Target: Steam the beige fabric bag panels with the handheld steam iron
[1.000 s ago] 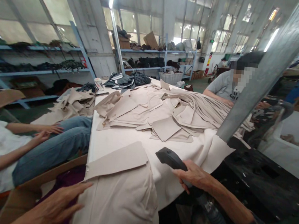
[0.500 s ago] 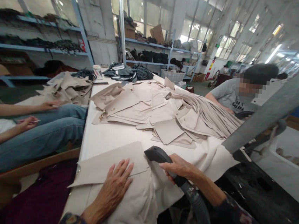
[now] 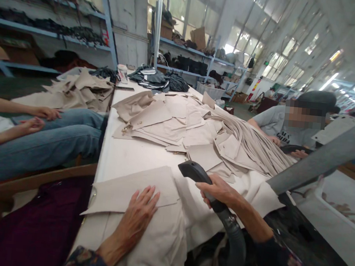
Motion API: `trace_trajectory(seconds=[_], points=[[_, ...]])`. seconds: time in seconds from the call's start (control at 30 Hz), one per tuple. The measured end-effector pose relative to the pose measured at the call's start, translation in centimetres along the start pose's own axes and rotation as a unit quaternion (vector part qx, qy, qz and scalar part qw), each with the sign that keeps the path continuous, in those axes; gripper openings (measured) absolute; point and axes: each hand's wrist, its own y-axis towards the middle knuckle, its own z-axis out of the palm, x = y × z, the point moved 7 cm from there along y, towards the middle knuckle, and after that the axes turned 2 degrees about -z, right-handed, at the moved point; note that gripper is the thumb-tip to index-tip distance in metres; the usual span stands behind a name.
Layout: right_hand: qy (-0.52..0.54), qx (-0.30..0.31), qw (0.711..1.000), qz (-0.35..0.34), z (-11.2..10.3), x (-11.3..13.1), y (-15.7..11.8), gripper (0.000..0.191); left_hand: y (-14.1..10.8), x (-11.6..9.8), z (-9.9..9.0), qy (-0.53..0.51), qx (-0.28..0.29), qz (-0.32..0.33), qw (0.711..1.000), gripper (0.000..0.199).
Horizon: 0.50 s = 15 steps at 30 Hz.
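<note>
Head view, left hand: my left hand [image 3: 136, 219] lies flat, fingers spread, palm down on the near beige fabric piece [image 3: 134, 189]; it pins the piece and grips nothing.

Head view, right hand: my right hand [image 3: 219, 189] is wrapped around the black handle of the steam iron [image 3: 194, 171], fingers curled tight on it. A ribbed hose [image 3: 236, 243] runs from the handle down toward me.

Head view, iron position: I read its nose as hanging just beside the right edge of the near piece; whether it touches the cloth I cannot tell.

Head view, work surface: padded table [image 3: 121, 157] under a pale cover, with the near piece at its front edge, partly over a larger beige panel [image 3: 154, 243] that drapes off the table.

Head view, stock: a big heap of cut beige pieces [image 3: 196, 130] fills the table's middle and far side, well apart from my hands.

Head view, progress: I judge one piece under the hands and the heap waiting; no finished stack is visible to me, so most of the work looks left.

Head view, others: a seated person in jeans [image 3: 54, 138] on my left; a co-worker in a grey shirt [image 3: 279, 124] at the far right edge.

Head view, surroundings: blue shelving [image 3: 108, 30] with dark bundles behind.
</note>
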Motion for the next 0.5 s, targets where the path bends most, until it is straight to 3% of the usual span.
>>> trace_trajectory(seconds=[0.1, 0.27, 0.4, 0.5], points=[[-0.012, 0.022, 0.999, 0.024, 1.5, -1.0, -0.8, 0.029, 0.3, -0.2, -0.4, 0.007, 0.011, -0.003, 1.0, 0.037], [0.005, 0.048, 0.999, 0.023, 4.5, -1.3, 1.3, 0.028, 0.3, -0.4, -1.0, 0.007, 0.049, -0.009, 0.999, 0.036], [0.017, 0.023, 1.0, -0.004, 4.0, 0.1, 1.9, 0.03, -0.3, -0.3, -1.5, -0.025, 0.044, 0.008, 0.999, 0.052], [-0.007, 0.007, 1.0, -0.018, 2.6, 1.0, 0.0, 0.031, -0.1, 0.3, -1.8, -0.021, 0.081, 0.001, 0.996, 0.061]])
